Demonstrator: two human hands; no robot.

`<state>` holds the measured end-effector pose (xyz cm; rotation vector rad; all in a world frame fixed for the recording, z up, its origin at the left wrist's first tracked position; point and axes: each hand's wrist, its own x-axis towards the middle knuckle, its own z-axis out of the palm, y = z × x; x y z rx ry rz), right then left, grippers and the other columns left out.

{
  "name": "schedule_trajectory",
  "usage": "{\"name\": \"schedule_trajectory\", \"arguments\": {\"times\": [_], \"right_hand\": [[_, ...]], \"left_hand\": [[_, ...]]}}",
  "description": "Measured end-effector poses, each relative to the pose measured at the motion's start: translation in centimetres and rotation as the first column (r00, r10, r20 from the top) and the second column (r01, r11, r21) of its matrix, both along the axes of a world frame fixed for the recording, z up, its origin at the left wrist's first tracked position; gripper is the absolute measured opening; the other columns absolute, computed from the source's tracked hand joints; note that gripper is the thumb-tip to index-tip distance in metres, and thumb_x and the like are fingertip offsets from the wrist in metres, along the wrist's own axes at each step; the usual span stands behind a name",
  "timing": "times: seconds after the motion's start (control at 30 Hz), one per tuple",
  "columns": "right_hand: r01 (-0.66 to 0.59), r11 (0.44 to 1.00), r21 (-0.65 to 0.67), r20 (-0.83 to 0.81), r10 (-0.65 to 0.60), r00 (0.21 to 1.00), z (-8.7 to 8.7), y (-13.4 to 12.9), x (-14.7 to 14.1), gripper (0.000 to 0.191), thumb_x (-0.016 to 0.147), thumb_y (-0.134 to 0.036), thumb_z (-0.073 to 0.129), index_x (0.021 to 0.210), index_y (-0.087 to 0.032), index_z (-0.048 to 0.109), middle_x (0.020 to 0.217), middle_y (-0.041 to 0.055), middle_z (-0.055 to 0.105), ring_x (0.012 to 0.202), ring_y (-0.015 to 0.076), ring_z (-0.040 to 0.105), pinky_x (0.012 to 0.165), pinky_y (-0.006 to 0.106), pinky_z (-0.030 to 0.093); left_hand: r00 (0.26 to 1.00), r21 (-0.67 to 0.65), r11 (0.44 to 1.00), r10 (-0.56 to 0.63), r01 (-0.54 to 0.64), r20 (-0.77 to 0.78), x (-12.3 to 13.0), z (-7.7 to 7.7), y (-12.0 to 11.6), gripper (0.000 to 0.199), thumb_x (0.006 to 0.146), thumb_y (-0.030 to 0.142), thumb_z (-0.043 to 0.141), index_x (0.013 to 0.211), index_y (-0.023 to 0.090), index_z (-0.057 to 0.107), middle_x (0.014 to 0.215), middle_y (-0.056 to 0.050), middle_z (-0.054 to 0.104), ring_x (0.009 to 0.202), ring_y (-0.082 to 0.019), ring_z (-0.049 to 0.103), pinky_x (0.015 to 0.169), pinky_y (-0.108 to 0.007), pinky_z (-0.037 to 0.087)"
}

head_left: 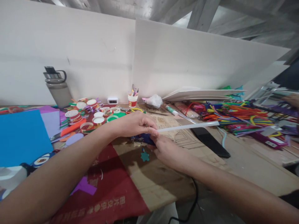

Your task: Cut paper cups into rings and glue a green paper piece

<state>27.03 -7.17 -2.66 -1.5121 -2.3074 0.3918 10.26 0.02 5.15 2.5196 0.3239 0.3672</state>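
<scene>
My left hand (140,125) reaches in from the left, its fingers pinched at the near end of a long translucent white glue stick (189,126). The stick points out to the right above the table. Just below, my right hand (167,152) is closed around a blue glue gun (147,138), mostly hidden by both hands. A black cable (195,199) hangs below my right forearm. Beneath the hands, a small teal star-shaped piece (144,156) shows against the cardboard (161,183).
Paper cups and rings (98,119) crowd the left side, near a grey bottle (57,87) and blue sheet (23,137). On the right are a black phone (210,141) and colourful pipe cleaners (240,115). A pen cup (133,100) stands behind. Another person's hand (291,100) shows far right.
</scene>
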Motion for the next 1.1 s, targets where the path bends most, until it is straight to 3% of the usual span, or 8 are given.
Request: {"name": "schedule_trajectory", "arguments": {"times": [0.17, 0.23, 0.33, 0.43, 0.57, 0.7, 0.87, 1.1], "right_hand": [[0.030, 1.000, -0.004, -0.067, -0.031, 0.997, 0.3, -0.3, 0.3, 0.031, 0.084, -0.012, 0.047, 0.113, -0.014, 0.056, 0.111, 0.0147, 0.067, 0.099, 0.0245, 0.063, 0.088, 0.036, 0.046], [0.049, 0.999, -0.006, -0.074, -0.049, 0.996, 0.3, -0.4, 0.5, 0.030, 0.084, -0.014, 0.048, 0.112, -0.015, 0.056, 0.108, 0.0135, 0.068, 0.097, 0.0239, 0.063, 0.085, 0.034, 0.046], [0.056, 0.998, 0.011, -0.078, -0.055, 0.995, 0.1, -0.5, 0.8, 0.027, 0.086, -0.017, 0.049, 0.112, -0.015, 0.056, 0.109, 0.0141, 0.067, 0.097, 0.0238, 0.062, 0.085, 0.034, 0.045], [0.050, 0.999, 0.016, -0.081, -0.049, 0.996, -0.2, -0.4, 0.9, 0.025, 0.089, -0.021, 0.048, 0.112, -0.016, 0.056, 0.110, 0.0147, 0.067, 0.097, 0.0243, 0.062, 0.084, 0.035, 0.044], [0.051, 0.999, 0.003, -0.070, -0.051, 0.996, -0.3, -0.4, 1.3, 0.022, 0.091, -0.024, 0.047, 0.110, -0.015, 0.056, 0.109, 0.0148, 0.066, 0.098, 0.0249, 0.062, 0.084, 0.036, 0.044], [0.085, 0.996, -0.030, -0.040, -0.086, 0.995, 0.2, -0.8, 1.7, 0.022, 0.091, -0.024, 0.049, 0.109, -0.015, 0.056, 0.109, 0.0147, 0.066, 0.100, 0.0254, 0.061, 0.084, 0.035, 0.044], [0.153, 0.985, -0.075, 0.010, -0.153, 0.988, 1.1, -1.6, 2.2, 0.023, 0.090, -0.023, 0.051, 0.110, -0.015, 0.058, 0.112, 0.0146, 0.066, 0.100, 0.0257, 0.062, 0.082, 0.035, 0.045], [0.142, 0.990, -0.011, -0.005, -0.142, 0.990, 1.8, -2.2, 3.0, 0.019, 0.088, -0.022, 0.053, 0.105, -0.017, 0.060, 0.108, 0.0120, 0.069, 0.098, 0.0253, 0.063, 0.082, 0.035, 0.047]], "left_hand": [[0.986, 0.010, 0.987, 0.161, -0.161, 0.049, 0.3, -0.4, -0.3, 0.041, 0.100, 0.037, 0.034, 0.102, 0.018, 0.070, 0.105, -0.005, 0.071, 0.095, -0.014, 0.064, 0.085, -0.024, 0.046], [0.965, 0.018, 0.966, 0.258, -0.259, 0.038, 0.5, -0.8, -0.1, 0.048, 0.101, 0.036, 0.027, 0.099, 0.014, 0.070, 0.098, -0.007, 0.072, 0.088, -0.014, 0.064, 0.083, -0.024, 0.047], [0.933, 0.153, 0.926, 0.357, -0.345, -0.056, 0.5, -1.3, 0.6, 0.051, 0.100, 0.036, 0.028, 0.088, 0.013, 0.071, 0.089, -0.007, 0.072, 0.082, -0.015, 0.064, 0.083, -0.026, 0.045], [0.892, 0.304, 0.884, 0.417, -0.354, -0.174, 0.4, -1.7, 1.2, 0.050, 0.100, 0.037, 0.029, 0.090, 0.013, 0.072, 0.091, -0.009, 0.072, 0.083, -0.018, 0.064, 0.082, -0.027, 0.043], [0.828, 0.384, 0.868, 0.448, -0.314, -0.337, 0.2, -2.2, 1.9, 0.054, 0.100, 0.036, 0.026, 0.092, 0.011, 0.073, 0.089, -0.013, 0.072, 0.078, -0.020, 0.063, 0.076, -0.029, 0.042], [0.776, 0.336, 0.891, 0.438, -0.306, -0.455, 0.2, -2.4, 2.1, 0.059, 0.099, 0.040, 0.024, 0.088, 0.009, 0.073, 0.086, -0.014, 0.072, 0.071, -0.019, 0.061, 0.070, -0.028, 0.041], [0.784, 0.213, 0.913, 0.409, -0.349, -0.466, 0.1, -2.7, 2.4, 0.061, 0.097, 0.048, 0.026, 0.083, 0.013, 0.073, 0.086, -0.011, 0.073, 0.071, -0.017, 0.060, 0.071, -0.026, 0.041], [0.774, 0.142, 0.916, 0.393, -0.374, -0.497, -0.1, -2.8, 2.4, 0.063, 0.094, 0.054, 0.028, 0.082, 0.013, 0.074, 0.084, -0.010, 0.073, 0.071, -0.017, 0.060, 0.069, -0.026, 0.042]]}}
